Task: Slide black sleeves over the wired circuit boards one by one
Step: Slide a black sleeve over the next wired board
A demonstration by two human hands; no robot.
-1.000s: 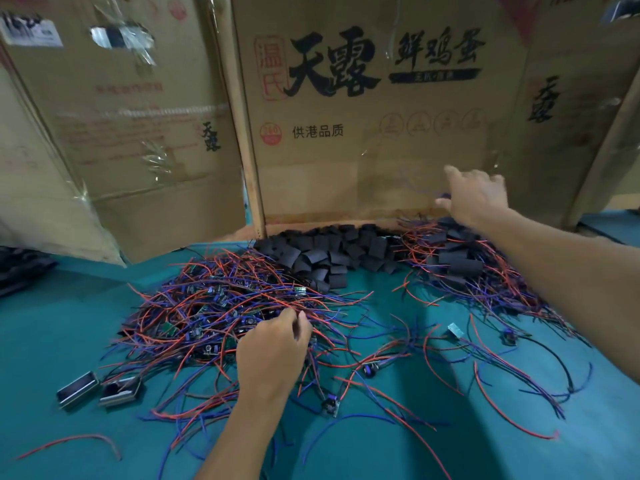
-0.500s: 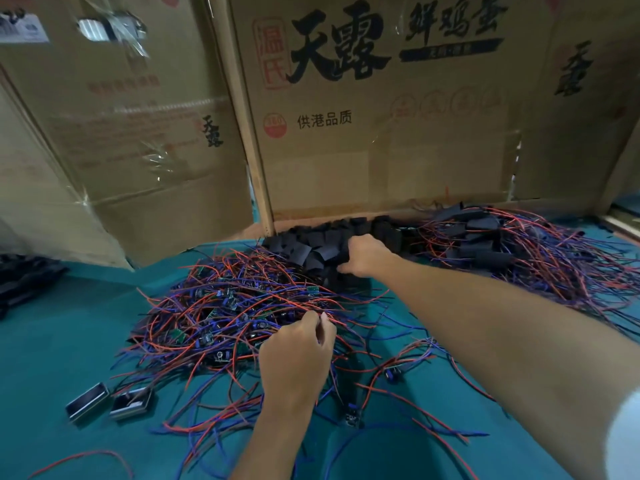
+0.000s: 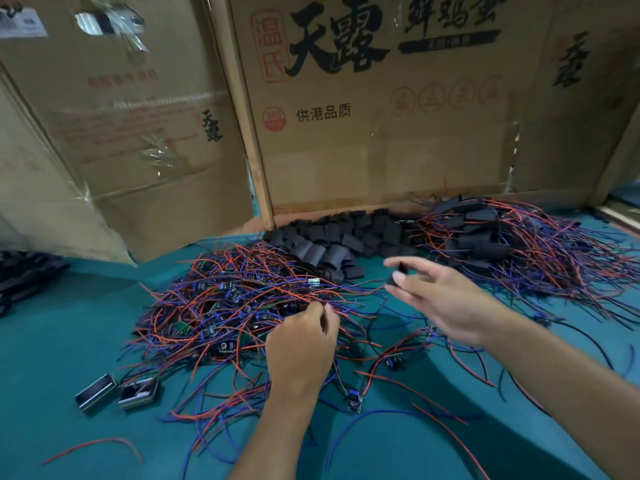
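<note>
Head view: right hand [image 3: 446,303] pinches one black sleeve [image 3: 398,273] between thumb and fingers, above the green table [image 3: 52,358]. Left hand [image 3: 301,344] fingers closed on wires in the tangled board pile [image 3: 225,306]; loose sleeve pile [image 3: 332,240] behind.

Right hand [image 3: 446,303] pinching one small black sleeve [image 3: 398,273], left hand [image 3: 301,348] gripping red and blue wires [image 3: 221,306], green table [image 3: 52,341]
</note>
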